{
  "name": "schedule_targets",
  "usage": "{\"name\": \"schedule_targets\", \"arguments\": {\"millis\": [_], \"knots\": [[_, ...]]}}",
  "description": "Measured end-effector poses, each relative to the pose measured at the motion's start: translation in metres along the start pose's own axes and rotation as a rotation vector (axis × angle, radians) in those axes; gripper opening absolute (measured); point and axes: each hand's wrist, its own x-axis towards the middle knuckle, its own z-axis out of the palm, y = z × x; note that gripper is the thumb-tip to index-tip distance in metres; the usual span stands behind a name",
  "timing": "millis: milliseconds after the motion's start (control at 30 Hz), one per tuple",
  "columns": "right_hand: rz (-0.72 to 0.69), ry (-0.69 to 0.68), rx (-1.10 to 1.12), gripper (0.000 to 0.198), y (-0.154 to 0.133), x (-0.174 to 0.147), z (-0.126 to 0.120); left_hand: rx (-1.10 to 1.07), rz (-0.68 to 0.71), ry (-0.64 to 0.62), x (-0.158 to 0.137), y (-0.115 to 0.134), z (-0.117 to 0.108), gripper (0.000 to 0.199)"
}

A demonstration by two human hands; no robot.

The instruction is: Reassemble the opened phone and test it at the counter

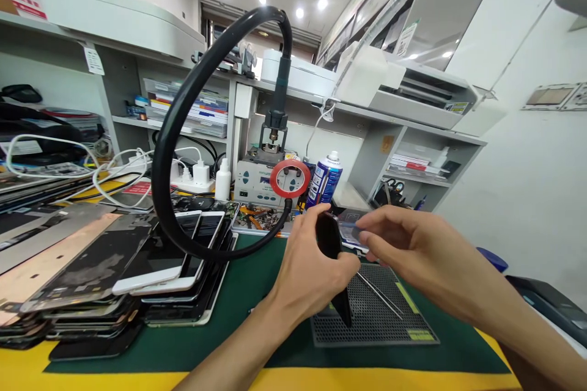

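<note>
My left hand [312, 263] is wrapped around a dark smartphone [329, 237], which stands on edge, tilted, above a black perforated mat [367, 324]. Much of the phone is hidden behind the fingers. Just right of its upper part, my right hand [398, 238] has thumb and fingers drawn together in a pinch. Something small, perhaps clear, seems to be at those fingertips, but I cannot make it out. Below the right hand, a pair of metal tweezers [380, 296] lies on the mat. Behind the hands is a flat transparent item [349, 229], partly covered.
Stacks of phones and screens [174, 256] crowd the left side of the green mat [257, 342]. A thick black hose [165, 134] arches over them. At the back stand a blue spray can [324, 180], a white bottle [223, 181], a grey control box [257, 183] and a parts tray [259, 218].
</note>
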Motion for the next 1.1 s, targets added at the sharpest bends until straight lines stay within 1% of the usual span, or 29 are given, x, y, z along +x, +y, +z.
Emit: {"name": "schedule_targets", "arguments": {"millis": [100,200,400,533,633,767,900,1000,1100], "knots": [[0.054,-0.139,-0.058,0.022,-0.009,0.008,-0.006,0.015,0.012,-0.003,-0.002,-0.001,0.003,0.072],[0.066,-0.233,-0.071,0.029,-0.015,0.014,-0.007,0.017,0.016,-0.003,-0.003,-0.002,0.004,0.073],[-0.026,-0.299,-0.178,0.031,-0.018,0.016,-0.007,0.028,0.022,0.011,-0.003,-0.003,0.004,0.073],[-0.018,-0.372,-0.185,0.033,-0.016,0.018,-0.010,0.040,0.056,-0.006,-0.001,-0.004,0.002,0.073],[0.002,-0.422,-0.172,0.032,-0.012,0.019,-0.012,0.062,0.073,-0.057,0.001,-0.005,-0.002,0.075],[0.008,-0.436,-0.151,0.032,-0.008,0.017,-0.014,0.060,0.087,-0.171,0.003,-0.006,-0.012,0.072],[0.012,-0.438,-0.148,0.035,-0.003,0.012,-0.014,0.032,0.080,-0.283,0.005,-0.003,-0.022,0.072],[-0.001,-0.425,-0.167,0.037,0.001,0.009,-0.012,-0.025,0.061,-0.302,0.006,0.000,-0.023,0.067],[-0.028,-0.397,-0.193,0.037,0.002,0.006,-0.010,-0.013,0.024,-0.251,0.007,0.003,-0.020,0.055]]}}
